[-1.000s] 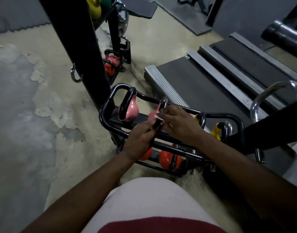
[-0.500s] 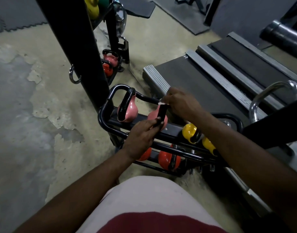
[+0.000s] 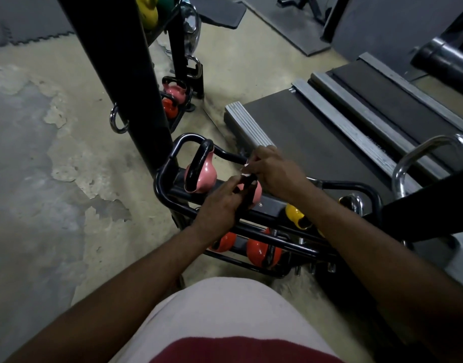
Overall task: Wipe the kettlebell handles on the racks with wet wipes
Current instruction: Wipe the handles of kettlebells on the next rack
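Two hands on the second pink kettlebell [image 3: 257,194] on our rack's [image 3: 160,188] top tier: left hand [image 3: 219,204] grips its black handle [image 3: 247,198] low, right hand [image 3: 276,172] pinches the wet wipe [image 3: 246,171] onto the handle's top.

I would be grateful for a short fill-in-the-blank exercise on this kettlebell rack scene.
1. The right hand presses a white ___ on a black handle.
2. The left hand grips the same handle, whose kettlebell is ___.
3. Beside the right forearm, the neighbouring bell is ___.
Missing words: wipe; pink; yellow.
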Demonstrator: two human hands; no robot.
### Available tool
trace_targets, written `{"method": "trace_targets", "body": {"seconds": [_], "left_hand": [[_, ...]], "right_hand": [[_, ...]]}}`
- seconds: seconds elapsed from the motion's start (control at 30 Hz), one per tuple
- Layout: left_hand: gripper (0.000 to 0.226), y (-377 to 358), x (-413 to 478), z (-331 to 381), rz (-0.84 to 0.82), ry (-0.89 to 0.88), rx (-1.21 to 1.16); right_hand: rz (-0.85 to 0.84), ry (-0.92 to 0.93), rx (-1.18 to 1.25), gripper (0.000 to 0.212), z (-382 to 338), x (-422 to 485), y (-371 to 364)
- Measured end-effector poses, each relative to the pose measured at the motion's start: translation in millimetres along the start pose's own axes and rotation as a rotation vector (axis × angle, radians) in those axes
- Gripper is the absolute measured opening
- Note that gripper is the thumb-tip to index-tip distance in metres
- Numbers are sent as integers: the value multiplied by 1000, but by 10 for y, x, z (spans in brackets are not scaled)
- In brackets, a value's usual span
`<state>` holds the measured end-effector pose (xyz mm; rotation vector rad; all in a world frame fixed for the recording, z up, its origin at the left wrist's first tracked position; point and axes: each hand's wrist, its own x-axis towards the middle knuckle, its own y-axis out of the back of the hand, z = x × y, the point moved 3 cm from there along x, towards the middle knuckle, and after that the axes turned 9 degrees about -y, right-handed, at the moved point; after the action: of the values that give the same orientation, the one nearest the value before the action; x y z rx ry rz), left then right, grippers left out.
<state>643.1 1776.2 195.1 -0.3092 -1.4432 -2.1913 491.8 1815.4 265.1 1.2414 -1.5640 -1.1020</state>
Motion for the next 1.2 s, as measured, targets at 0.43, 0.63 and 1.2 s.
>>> {"method": "trace_targets", "body": {"seconds": [0.43,0.63,1.2], "left_hand": [[51,42,55,29,23,-14,-19],[52,47,25,-19,11,-15,-58],[48,67,63,-24,-47,38,-131]], "right_hand": [[-153,-254,183,17,460,473,93],[-71,-849,1164,28,569,143,-334],[-535,27,-367,24,293,1056,96]]}}
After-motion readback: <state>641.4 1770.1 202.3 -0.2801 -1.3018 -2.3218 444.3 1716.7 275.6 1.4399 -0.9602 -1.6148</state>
